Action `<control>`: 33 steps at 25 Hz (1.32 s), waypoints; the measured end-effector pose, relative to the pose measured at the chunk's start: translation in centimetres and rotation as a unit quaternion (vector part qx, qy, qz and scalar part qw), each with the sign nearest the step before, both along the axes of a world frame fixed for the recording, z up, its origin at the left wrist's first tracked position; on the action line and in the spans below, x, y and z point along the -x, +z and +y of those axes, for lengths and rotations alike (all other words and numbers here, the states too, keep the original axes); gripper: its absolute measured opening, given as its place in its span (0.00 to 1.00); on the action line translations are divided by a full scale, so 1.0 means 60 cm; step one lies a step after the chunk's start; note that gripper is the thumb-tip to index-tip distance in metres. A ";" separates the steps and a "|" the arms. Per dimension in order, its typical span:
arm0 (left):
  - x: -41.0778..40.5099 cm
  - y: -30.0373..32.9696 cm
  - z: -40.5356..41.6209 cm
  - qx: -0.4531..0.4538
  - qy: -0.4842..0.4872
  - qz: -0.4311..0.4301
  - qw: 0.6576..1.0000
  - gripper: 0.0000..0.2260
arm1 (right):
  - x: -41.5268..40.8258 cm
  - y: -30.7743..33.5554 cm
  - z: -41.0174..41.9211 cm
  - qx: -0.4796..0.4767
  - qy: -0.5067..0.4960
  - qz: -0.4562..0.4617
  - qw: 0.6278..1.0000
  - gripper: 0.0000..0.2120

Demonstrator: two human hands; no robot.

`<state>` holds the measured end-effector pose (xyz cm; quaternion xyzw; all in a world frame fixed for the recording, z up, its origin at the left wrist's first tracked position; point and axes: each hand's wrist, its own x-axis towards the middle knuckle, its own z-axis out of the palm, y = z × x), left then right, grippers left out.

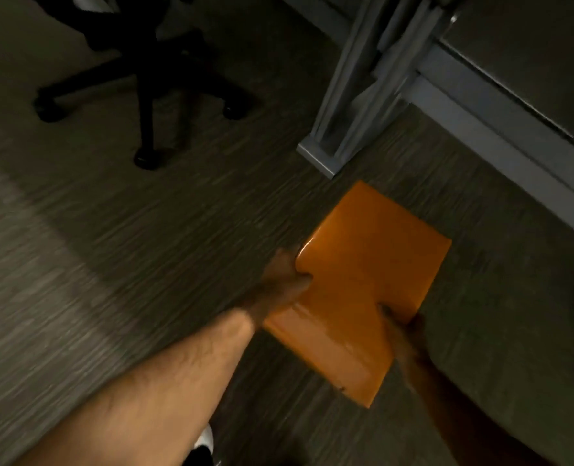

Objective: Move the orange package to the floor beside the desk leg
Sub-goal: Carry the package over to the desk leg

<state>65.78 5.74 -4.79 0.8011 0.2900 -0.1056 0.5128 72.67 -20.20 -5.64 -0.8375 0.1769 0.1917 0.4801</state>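
Orange package nearly down

Orange package [362, 284] hangs low by the desk leg [339, 129]. My left hand [285, 280] and right hand [403, 327] each pinch an edge. Whether it touches the floor [144, 247] I cannot tell; setting down and letting go remain.

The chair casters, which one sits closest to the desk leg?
The caster on the chair base's right side, nearest the grey desk leg; the others lie farther left.

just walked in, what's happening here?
A person holds an orange package in both hands, left hand on its left edge, right hand on its near right edge. It is low over the carpeted floor, just in front of the grey desk leg. Motion blur hides whether it has touched down.
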 end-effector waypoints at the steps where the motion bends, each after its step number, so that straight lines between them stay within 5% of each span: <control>1: -0.040 -0.035 0.004 -0.017 -0.008 -0.008 1.000 0.22 | -0.036 -0.036 0.003 0.000 0.004 -0.014 1.000 0.25; 10: -0.309 -0.262 0.011 -0.042 -0.074 -0.070 0.994 0.28 | -0.264 -0.295 -0.011 0.030 -0.033 -0.055 0.997 0.32; 13: -0.372 -0.302 0.001 -0.087 -0.094 -0.071 0.989 0.36 | -0.309 -0.328 -0.027 0.003 -0.035 -0.066 0.997 0.34; 20: -0.415 -0.332 0.005 -0.113 -0.138 -0.030 0.983 0.37 | -0.330 -0.329 -0.029 -0.046 -0.047 -0.064 0.996 0.34; 29: -0.317 -0.326 0.011 0.009 -0.033 -0.004 0.999 0.26 | -0.201 -0.314 -0.006 -0.077 -0.136 -0.075 0.985 0.34; 33: -0.258 -0.328 -0.022 0.138 0.124 -0.036 0.982 0.20 | -0.124 -0.331 0.028 -0.139 -0.164 -0.093 0.972 0.38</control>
